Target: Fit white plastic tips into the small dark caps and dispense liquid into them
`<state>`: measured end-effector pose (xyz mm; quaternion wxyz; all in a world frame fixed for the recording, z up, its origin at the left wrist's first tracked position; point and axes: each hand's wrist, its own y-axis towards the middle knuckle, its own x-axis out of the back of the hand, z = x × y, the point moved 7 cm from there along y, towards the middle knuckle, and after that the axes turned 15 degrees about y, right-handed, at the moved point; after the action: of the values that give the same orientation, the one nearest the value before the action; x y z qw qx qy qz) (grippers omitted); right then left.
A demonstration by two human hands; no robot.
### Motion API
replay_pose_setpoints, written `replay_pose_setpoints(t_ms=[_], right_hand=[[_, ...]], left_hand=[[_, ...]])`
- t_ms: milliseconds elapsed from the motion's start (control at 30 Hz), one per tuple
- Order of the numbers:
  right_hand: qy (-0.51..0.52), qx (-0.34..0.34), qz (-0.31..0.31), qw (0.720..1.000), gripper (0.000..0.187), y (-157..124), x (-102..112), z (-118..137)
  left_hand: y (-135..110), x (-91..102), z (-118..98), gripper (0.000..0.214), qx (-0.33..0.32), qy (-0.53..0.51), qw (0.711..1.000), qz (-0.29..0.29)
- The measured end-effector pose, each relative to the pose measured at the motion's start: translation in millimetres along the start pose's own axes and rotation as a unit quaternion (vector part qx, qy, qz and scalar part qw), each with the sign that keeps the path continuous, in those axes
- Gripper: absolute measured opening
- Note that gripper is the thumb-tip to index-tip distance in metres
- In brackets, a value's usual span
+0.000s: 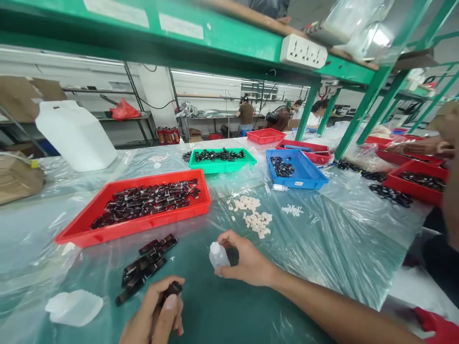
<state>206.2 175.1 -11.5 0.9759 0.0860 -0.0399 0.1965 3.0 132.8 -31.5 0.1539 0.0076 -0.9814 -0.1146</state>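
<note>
My left hand [158, 310] is closed around a small dark plastic part [173, 289], its end showing above the thumb. Between the thumb and fingers of my right hand [247, 258] is a small translucent squeeze bottle [218, 255], held tilted over the table. Just beyond my left hand lies a loose group of glossy dark parts [147, 265]. To the left, a larger translucent bottle [74, 307] lies on its side. Small cream-coloured pieces [258, 222] are scattered past my right hand, with a few white bits [292, 210] beside them.
A red tray [136, 228] of dark parts stands behind the loose group. Farther back are a green tray [224, 165] and a blue tray [304, 174]. A white jug [75, 136] stands back left. A green shelf beam [229, 36] crosses overhead; another person's arm [416, 145] is at right.
</note>
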Motion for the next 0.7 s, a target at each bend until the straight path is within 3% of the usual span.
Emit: replay_pose_setpoints(t_ms=[100,167,267,367,533,700], right_hand=[[-0.081,-0.007,0.057,0.995,0.039,-2,16,15],[-0.135,-0.012,0.082,0.987,0.033,-4,39,25],[-0.240,-0.039,0.064,0.968,0.024,-8,84,28],[-0.332,-0.083,0.053,0.938,0.022,-11,108,15],[-0.411,-0.105,0.041,0.905,0.021,-14,102,-4],[-0.417,-0.080,0.030,0.905,0.021,-19,93,-4]], left_hand=[[1,-0.7,-14,0.039,-0.013,0.010,1.000,0.002],[-1,1.4,-24,0.039,-0.025,0.018,1.000,-0.001],[-3,7.9,-37,0.035,-0.047,0.029,0.998,-0.014],[-5,13.7,-49,0.035,-0.076,0.035,0.996,-0.026],[-9,14.6,-61,0.035,-0.118,0.044,0.991,-0.036],[-19,16.1,-67,0.029,-0.126,0.073,0.987,-0.066]])
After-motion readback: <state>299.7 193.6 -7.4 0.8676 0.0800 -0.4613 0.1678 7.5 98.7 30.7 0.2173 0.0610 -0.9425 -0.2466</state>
